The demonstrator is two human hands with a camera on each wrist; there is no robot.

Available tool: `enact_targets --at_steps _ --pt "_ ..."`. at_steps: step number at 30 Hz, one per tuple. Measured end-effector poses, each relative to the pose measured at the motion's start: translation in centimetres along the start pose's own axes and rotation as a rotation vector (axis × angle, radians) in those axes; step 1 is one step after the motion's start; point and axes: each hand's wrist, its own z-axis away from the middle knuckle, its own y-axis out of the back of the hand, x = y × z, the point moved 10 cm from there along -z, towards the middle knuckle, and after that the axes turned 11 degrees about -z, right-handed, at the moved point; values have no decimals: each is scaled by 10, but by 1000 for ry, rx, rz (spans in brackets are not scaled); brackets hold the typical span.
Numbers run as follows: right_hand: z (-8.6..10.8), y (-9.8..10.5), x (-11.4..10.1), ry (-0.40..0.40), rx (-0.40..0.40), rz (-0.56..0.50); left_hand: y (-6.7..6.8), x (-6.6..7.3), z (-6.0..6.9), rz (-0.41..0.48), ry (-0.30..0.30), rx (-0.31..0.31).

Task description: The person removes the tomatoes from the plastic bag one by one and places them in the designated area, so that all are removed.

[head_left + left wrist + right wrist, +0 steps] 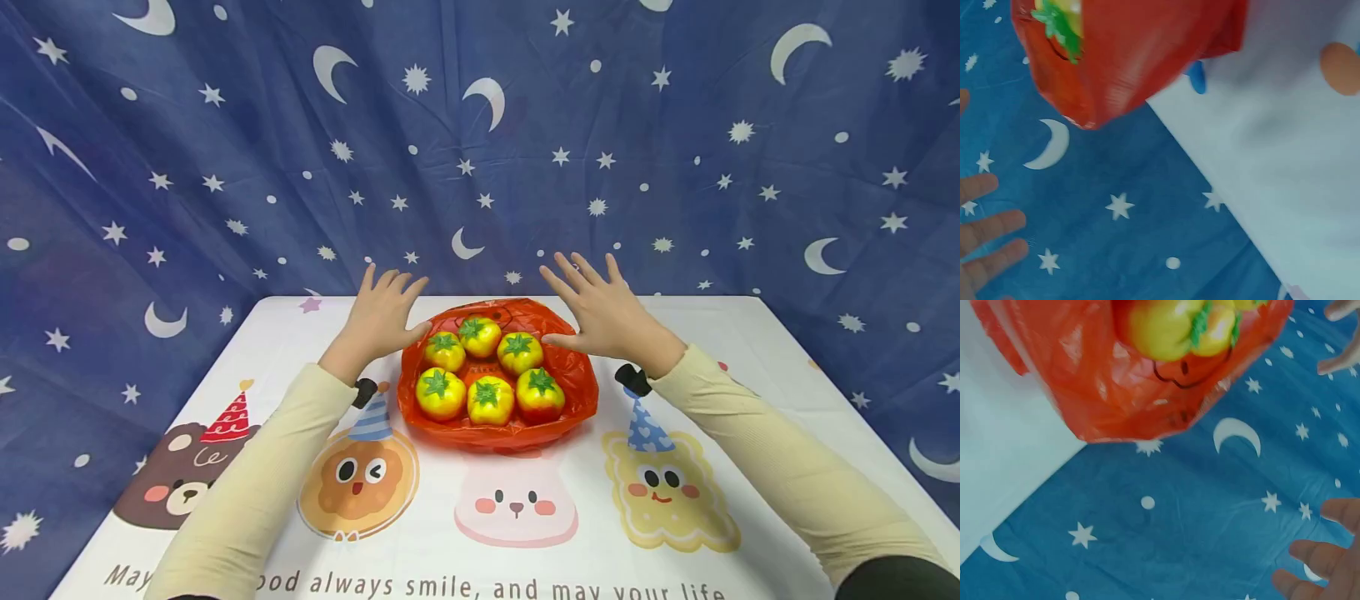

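Head view: your left hand (381, 314) and right hand (604, 310), fingers spread and straight, flank a red plastic bag (491, 438) holding six round yellow-red fruits (491, 403) on white cartoon-printed tablecloth (437, 533).

Six fruits (491, 402), one plastic bag (491, 437), two hands (378, 321)

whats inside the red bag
Inside the red bag sit six mostly yellow fruits with green tops, three in front and three behind. Some red shows between them; whatever lies directly beneath the fruits is covered.
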Motion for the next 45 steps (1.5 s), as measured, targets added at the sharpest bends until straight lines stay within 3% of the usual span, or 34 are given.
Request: enact_targets --at_steps 7,19,27,33,45 --pt "11 -9 -11 95 14 -15 -8 -3 1 20 -28 56" --pt "33 -32 -23 195 -16 -79 -33 -9 7 38 13 114" --pt "43 -48 -25 206 -37 -205 -47 -8 12 50 24 79" --pt "46 -56 -28 183 -60 -335 -48 -5 16 58 19 82" --pt "51 -70 -37 236 -58 -310 -48 3 19 40 -12 153"
